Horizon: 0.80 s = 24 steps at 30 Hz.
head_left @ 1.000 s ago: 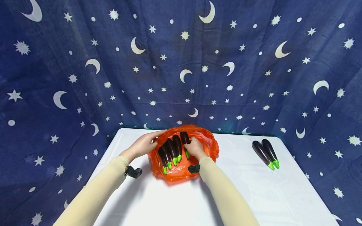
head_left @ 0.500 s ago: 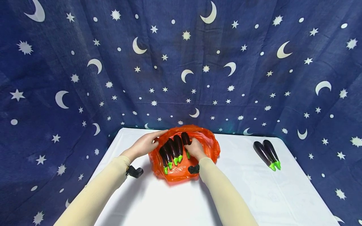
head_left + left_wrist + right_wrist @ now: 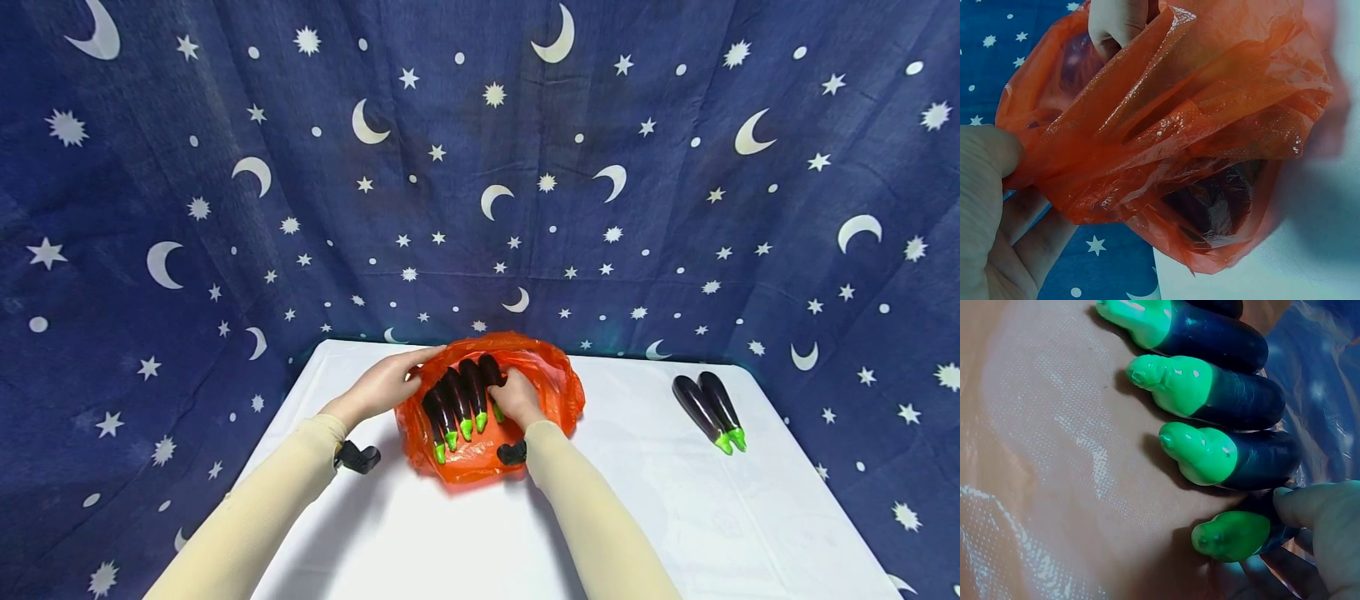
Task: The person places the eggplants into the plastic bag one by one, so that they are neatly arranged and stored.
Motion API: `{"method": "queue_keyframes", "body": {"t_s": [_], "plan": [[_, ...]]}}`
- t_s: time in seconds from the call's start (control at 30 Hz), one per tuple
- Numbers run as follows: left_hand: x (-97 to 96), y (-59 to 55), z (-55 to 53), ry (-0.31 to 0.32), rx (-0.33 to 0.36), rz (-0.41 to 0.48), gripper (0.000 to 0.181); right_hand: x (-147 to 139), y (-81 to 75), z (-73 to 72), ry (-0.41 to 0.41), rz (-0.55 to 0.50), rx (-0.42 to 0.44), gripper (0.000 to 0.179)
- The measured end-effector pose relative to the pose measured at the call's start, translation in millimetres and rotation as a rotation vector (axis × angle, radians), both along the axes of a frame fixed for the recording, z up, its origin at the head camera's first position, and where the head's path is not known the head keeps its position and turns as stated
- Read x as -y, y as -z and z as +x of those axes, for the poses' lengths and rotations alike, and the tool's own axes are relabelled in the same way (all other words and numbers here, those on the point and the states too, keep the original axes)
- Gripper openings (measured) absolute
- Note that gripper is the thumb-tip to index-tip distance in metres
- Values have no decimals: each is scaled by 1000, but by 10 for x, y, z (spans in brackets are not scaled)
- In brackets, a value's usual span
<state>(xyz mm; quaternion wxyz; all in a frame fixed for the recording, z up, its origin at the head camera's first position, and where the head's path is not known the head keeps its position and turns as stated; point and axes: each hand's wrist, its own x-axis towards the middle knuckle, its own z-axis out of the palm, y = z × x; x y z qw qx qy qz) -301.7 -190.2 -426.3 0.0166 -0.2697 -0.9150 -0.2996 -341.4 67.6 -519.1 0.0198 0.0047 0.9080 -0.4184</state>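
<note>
A dark blue backdrop (image 3: pixel 450 208) — moon-and-star patterned, faintly creased — rises behind a white table (image 3: pixel 420 550).

Bag (image 3: pixel 480 463): orange-red. Eggplants (image 3: pixel 474 387): blackish purple, bright green stem ends (image 3: pixel 481 422). Far cloth (image 3: pixel 450 192): dark blue, white crescents (image 3: pixel 565 40), stars (image 3: pixel 47 252) and dots (image 3: pixel 38 324). Table (image 3: pixel 405 533): white. Sleeves (image 3: pixel 251 500): cream.

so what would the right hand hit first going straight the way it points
Past the held eggplant, the right hand would likely meet the next eggplant in the red bag, though depth is unclear.

Room between red bag (image 3: pixel 567 393) and eggplant pair (image 3: pixel 699 408); curtain (image 3: pixel 450 167) blocks behind.
</note>
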Motion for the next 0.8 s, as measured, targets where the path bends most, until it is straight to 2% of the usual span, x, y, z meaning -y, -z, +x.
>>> {"method": "queue_keyframes", "body": {"t_s": [0.47, 0.8], "plan": [[-8, -16, 19, -3, -1, 16, 64, -3, -19, 25, -4, 10, -16, 47], [-12, 4, 25, 13, -50, 24, 65, -60, -31, 30, 3, 8, -2, 48]]}}
